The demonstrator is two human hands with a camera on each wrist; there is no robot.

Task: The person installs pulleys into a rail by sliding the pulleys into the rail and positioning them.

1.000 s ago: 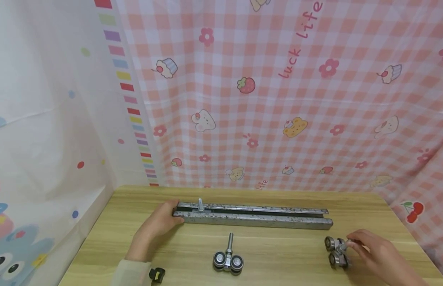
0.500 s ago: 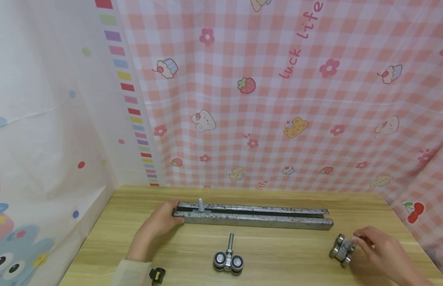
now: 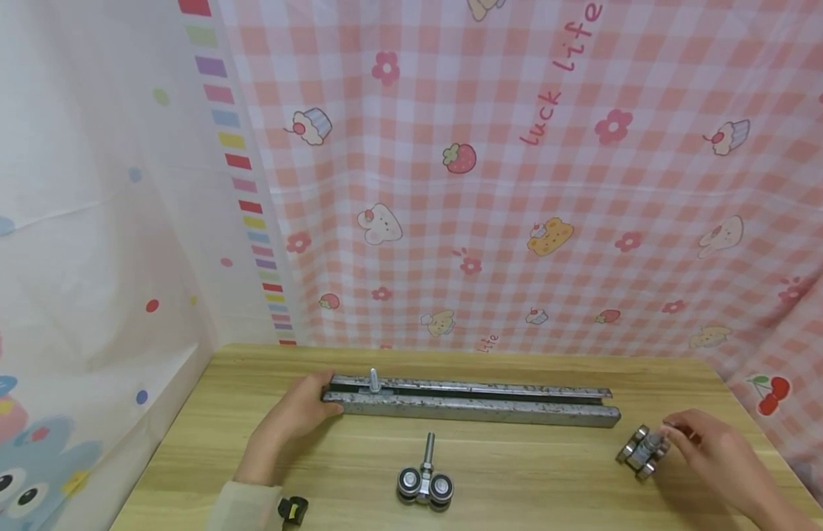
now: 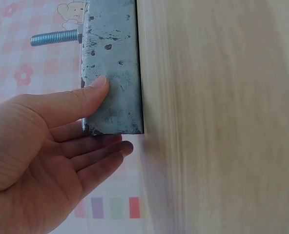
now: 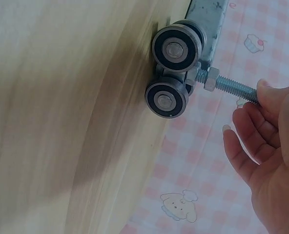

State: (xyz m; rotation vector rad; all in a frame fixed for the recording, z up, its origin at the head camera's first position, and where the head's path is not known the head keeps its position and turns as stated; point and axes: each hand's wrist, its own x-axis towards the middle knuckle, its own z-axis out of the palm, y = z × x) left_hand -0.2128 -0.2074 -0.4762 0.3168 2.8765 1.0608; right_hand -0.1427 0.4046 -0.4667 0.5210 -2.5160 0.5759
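A worn grey metal channel rail lies across the back of the table, its slot facing up. My left hand grips the rail's left end; in the left wrist view the thumb presses on its front wall and the fingers go behind. A bolt sticks up from the slot near that end. To the right of the rail, my right hand pinches the threaded bolt end of a roller trolley, its wheels turned toward the rail's right end. A second roller trolley stands in front of the rail, bolt up.
The wood-grain table meets a pink checked cloth at its back edge and a white patterned cloth on the left. A small black and yellow object lies by the left sleeve.
My right hand has moved slightly right and back with the roller trolley, whose wheels have turned. The left hand, the rail and the second trolley have stayed in place.
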